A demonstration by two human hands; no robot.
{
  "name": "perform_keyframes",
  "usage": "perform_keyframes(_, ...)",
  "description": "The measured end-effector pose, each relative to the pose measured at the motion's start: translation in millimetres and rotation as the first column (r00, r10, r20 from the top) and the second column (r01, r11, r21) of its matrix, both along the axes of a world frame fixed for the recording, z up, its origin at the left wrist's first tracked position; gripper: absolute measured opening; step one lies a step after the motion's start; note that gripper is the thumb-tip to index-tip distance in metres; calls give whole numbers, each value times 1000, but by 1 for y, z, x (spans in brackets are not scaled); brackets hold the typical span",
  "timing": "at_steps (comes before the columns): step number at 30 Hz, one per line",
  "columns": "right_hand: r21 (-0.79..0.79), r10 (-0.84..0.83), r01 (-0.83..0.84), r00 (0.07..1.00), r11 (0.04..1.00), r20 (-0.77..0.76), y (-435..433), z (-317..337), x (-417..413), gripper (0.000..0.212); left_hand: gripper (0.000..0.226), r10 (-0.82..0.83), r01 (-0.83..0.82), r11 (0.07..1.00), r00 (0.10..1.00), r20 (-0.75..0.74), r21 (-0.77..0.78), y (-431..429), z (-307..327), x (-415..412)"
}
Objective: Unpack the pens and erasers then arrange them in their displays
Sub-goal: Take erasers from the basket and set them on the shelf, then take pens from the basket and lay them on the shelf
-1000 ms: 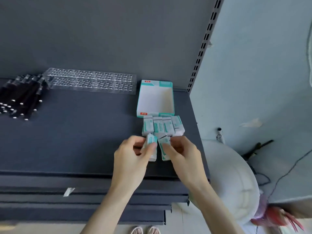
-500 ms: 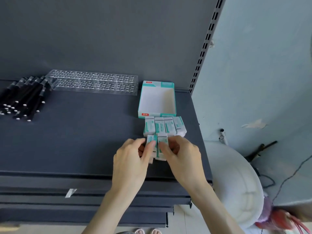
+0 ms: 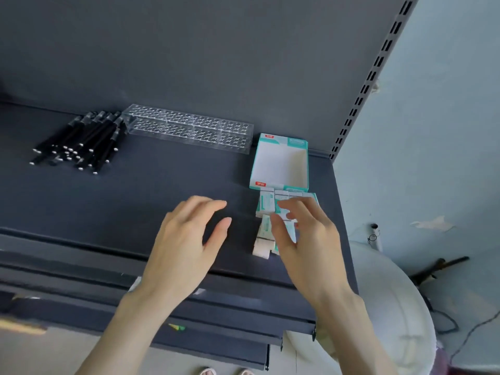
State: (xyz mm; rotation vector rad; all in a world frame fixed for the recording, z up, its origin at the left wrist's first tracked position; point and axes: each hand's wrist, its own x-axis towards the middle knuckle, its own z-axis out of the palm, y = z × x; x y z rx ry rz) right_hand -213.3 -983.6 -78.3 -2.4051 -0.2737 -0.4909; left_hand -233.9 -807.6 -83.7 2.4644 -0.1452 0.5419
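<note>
Several white-and-teal erasers (image 3: 265,205) lie in a row on the dark shelf (image 3: 135,201), just in front of an empty teal-edged eraser display box (image 3: 280,163). Two more erasers (image 3: 263,235) lie nearer the front edge. My right hand (image 3: 303,234) hovers over these erasers with relaxed fingers, partly hiding them. My left hand (image 3: 186,239) is spread above bare shelf to their left and holds nothing. A pile of black pens (image 3: 81,142) lies at the back left beside a clear acrylic pen rack (image 3: 189,128).
The shelf's back panel rises behind the rack, with a slotted upright (image 3: 370,77) at the right. Lower shelves step out below the front edge. A white round object (image 3: 392,307) and cables lie on the floor to the right.
Both hands let go of the two erasers they pinched, which now lie on the shelf. My left hand has moved left, away from them. The view shifted left.
</note>
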Motion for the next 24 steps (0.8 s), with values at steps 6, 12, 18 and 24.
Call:
perform_keyframes(6, -65, 106, -102, 992, 993, 73, 66, 9, -9, 25, 34, 84, -88, 995, 994, 69, 56, 66, 16, -23)
perform_keyframes(12, -131, 189, -174, 976, 976, 112, 171, 1, -28, 26, 44, 145, -149, 986, 988, 50, 73, 171, 10, -57)
perform_keyframes(18, -93, 257, -252, 965, 963, 48, 316, -27, -62, 23, 50, 215, -214, 971, 977, 4, 108, 314, -13, -102)
perform_keyframes(24, -113, 290, -291, 957, 950, -21, 415, -29, -63, 24, 36, 276, -269, 953, 960, -35, 137, 411, -19, -109)
